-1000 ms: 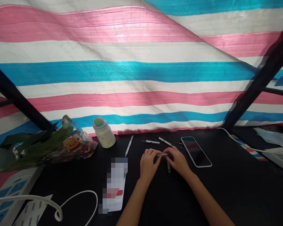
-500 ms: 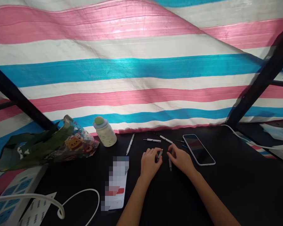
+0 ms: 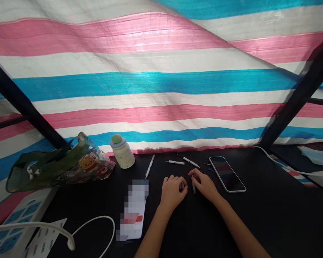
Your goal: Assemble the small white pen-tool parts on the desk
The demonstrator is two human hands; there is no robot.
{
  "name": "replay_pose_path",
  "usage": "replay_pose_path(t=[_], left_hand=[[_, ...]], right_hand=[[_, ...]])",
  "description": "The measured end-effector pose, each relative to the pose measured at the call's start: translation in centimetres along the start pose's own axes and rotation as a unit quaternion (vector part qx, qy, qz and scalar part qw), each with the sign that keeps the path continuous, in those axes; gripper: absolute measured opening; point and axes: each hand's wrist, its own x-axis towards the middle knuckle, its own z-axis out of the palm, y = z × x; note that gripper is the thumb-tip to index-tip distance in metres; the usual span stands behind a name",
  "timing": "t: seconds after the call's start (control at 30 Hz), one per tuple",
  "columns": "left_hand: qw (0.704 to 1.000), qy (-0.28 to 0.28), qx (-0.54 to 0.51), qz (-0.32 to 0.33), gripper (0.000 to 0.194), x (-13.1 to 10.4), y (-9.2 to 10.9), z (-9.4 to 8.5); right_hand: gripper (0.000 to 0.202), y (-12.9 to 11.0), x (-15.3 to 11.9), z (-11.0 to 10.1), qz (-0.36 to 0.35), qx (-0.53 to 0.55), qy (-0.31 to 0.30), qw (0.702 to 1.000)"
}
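Left grip [image 3: 173, 191] is clamped on a small dark-grey pen piece [image 3: 182, 186], mostly hidden by the fingers, low over the middle of the surface [image 3: 261, 218]. Right grip [image 3: 204, 185] is just beside it on the right, fingers curled; from where I'm standing, cannot tell whether they pinch anything. Slim grey pen part [image 3: 194, 188] sits at the right grip's left edge, under the fingertips, long way near to far; contact unclear. Grips are apart, small gap between.

Far of the hands: white pen [image 3: 174, 162] lying crosswise, thin tip to the left; slanted white pen [image 3: 191, 162] just right of it. Another, the upright-lying white pen [image 3: 150, 166], is farther left, running near to far. Small blue item [image 3: 211, 170] next to the white-edged smartphone [image 3: 227, 174], right, screen dark. Left of the left grip, a lit phone [image 3: 135, 231], partly pixelated.

Far left: pale bottle [image 3: 124, 156] with green lid, then green cartoon bag [image 3: 78, 168]. Near left: power strip [image 3: 16, 222], white cable [image 3: 107, 216], printed paper [image 3: 47, 238]. Striped tarp [image 3: 150, 84] behind everything.
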Motion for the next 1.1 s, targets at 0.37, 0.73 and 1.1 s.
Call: replay_pose_path(t=[0.37, 0.73, 1.1], left_hand=[[0.999, 0.047, -0.001, 0.012, 0.015, 1.6, 0.9, -1.2], [0.995, 0.041, -0.093, 0.007, 0.013, 1.8, 0.3, 0.2], [0.99, 0.075, -0.12, 0.008, 0.017, 1.5, -0.5, 0.2]], right_hand=[[0.021, 0.7, 0.8, 1.1, -0.018, 0.225, 0.06, 0.972], [0.037, 0.1, 0.5, 0.9, 0.009, 0.194, 0.1, 0.976], [0.046, 0.8, 0.5, 1.8, -0.002, 0.058, 0.094, 0.994]])
